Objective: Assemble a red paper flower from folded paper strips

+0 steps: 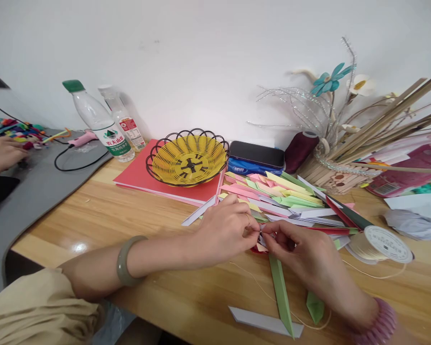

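Wooden table [104, 211]: left hand [225, 229] and right hand [301, 249] pinch a small folded paper piece [261, 246], white and red

Beige sleeve [39, 306], jade bangle [127, 261], ring [248, 219], pink scrunchie [379, 328].

Desk [129, 206] layout around the wire basket [187, 157]

The basket sits on a folder [143, 178]; two water bottles [107, 122] stand left of it, a phone [256, 154] right, folded paper strips [287, 196] right and before it, a thread spool [379, 244] beyond those.
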{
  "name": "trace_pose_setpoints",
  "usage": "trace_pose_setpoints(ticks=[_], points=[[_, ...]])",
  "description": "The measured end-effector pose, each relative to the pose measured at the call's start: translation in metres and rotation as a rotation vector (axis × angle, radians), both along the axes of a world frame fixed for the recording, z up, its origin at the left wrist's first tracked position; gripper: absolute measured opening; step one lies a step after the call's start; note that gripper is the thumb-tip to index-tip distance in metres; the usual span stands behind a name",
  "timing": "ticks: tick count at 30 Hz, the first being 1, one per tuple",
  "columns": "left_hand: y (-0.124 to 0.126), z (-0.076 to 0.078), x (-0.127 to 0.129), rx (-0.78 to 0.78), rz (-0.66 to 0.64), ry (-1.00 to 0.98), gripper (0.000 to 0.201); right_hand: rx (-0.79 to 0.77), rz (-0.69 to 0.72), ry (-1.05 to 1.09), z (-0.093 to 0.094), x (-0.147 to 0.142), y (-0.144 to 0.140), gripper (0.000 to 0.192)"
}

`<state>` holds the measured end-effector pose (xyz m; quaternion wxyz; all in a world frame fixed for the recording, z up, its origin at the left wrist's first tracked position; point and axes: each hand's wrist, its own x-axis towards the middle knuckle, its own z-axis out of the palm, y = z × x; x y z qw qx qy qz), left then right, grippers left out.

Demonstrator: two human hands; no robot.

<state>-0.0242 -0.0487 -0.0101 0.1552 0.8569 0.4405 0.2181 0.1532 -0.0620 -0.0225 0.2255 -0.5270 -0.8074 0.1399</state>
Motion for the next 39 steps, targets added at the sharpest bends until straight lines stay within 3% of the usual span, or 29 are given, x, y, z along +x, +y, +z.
trace_pose_setpoints(ticks=[10, 18, 26, 33, 39], points=[[0.005, 0.004, 0.0, -0.143, -0.026, -0.04, 0.012, 0.05, 0.062, -0.056, 0.008, 0.004, 0.002, 0.015], [0.013, 0.003, -0.004, -0.322, -0.07, -0.084, 0.011, -0.084, 0.104, -0.039, 0.004, 0.006, 0.004, 0.01], [0.015, 0.0, -0.005, -0.309, -0.074, -0.061, 0.012, 0.312, 0.348, -0.117, 0.012, 0.01, 0.003, 0.018], [0.01, 0.002, -0.004, -0.269, -0.008, -0.034, 0.012, 0.322, 0.388, -0.169, 0.013, 0.01, 0.004, 0.023], [0.014, -0.002, -0.004, -0.334, -0.038, -0.067, 0.013, 0.3, 0.358, -0.183, 0.009, 0.011, 0.006, 0.017]])
